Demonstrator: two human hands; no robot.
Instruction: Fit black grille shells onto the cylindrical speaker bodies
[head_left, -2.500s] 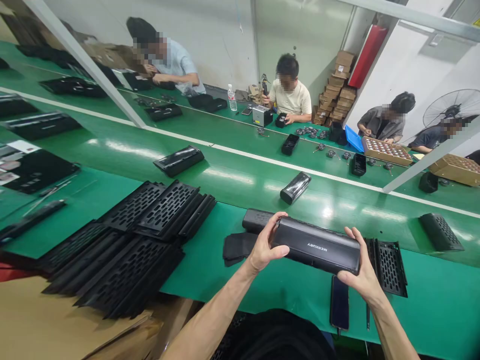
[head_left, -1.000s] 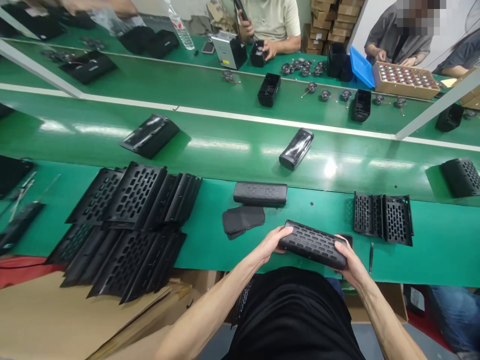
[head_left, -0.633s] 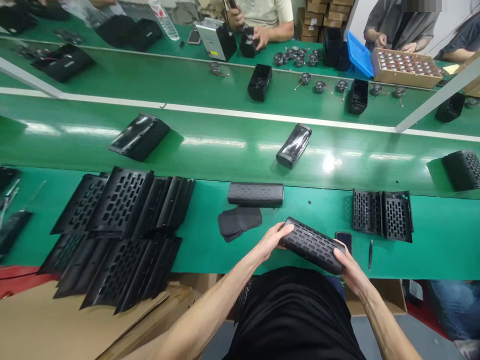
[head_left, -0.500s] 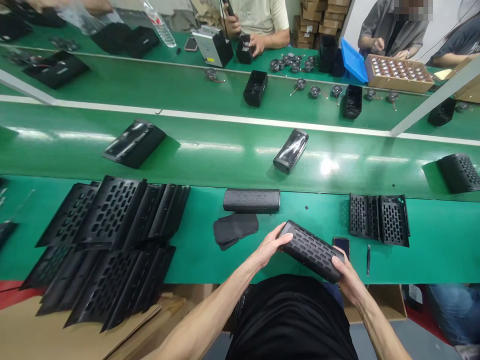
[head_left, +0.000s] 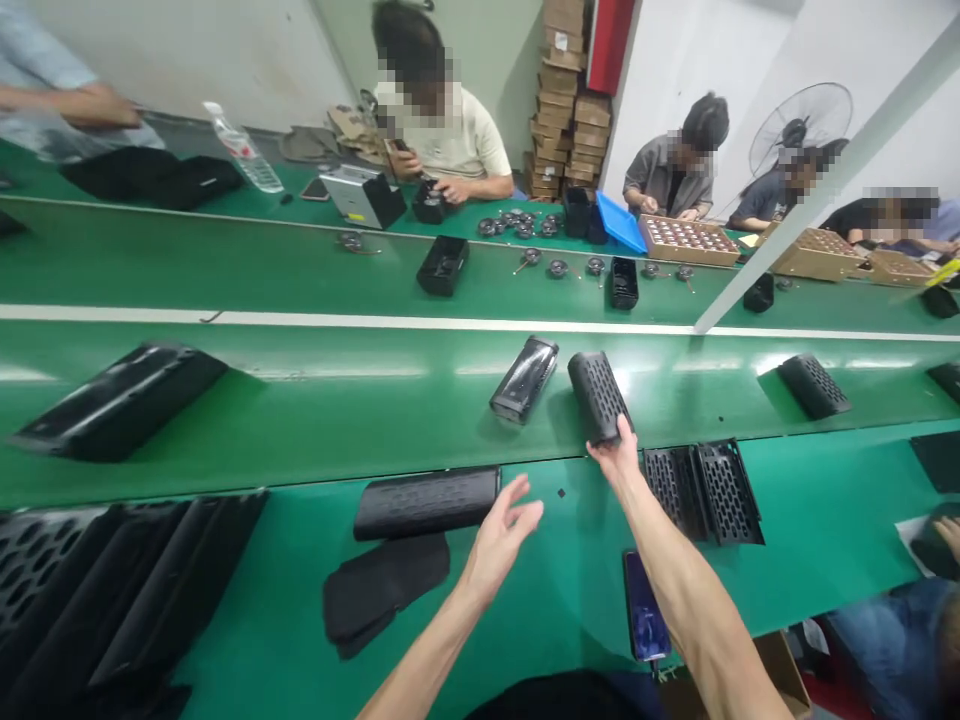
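My right hand (head_left: 618, 452) grips the near end of a black perforated speaker housing (head_left: 598, 395), held over the green conveyor beyond the table edge. My left hand (head_left: 508, 525) is empty, its fingers apart, near the right end of another black speaker housing (head_left: 427, 502) lying on the table. In front of that housing lie dark cloth-like pieces (head_left: 386, 590), one overlapping another. A glossy black housing (head_left: 525, 380) rests on the conveyor just left of the held one. Two perforated black shell halves (head_left: 727, 490) lie right of my right wrist.
Stacked perforated shells (head_left: 142, 580) fill the left of the table. A phone (head_left: 646, 610) lies beside my right forearm. More housings sit on the conveyor (head_left: 360, 400). Across it, people work among speaker drivers (head_left: 517, 222) and a blue tray (head_left: 621, 222). A slanted white post (head_left: 810, 190) stands at right.
My left hand has let go of the perforated housing and moved left. My right hand has carried the housing forward from above my lap to over the conveyor. The view has tilted up.
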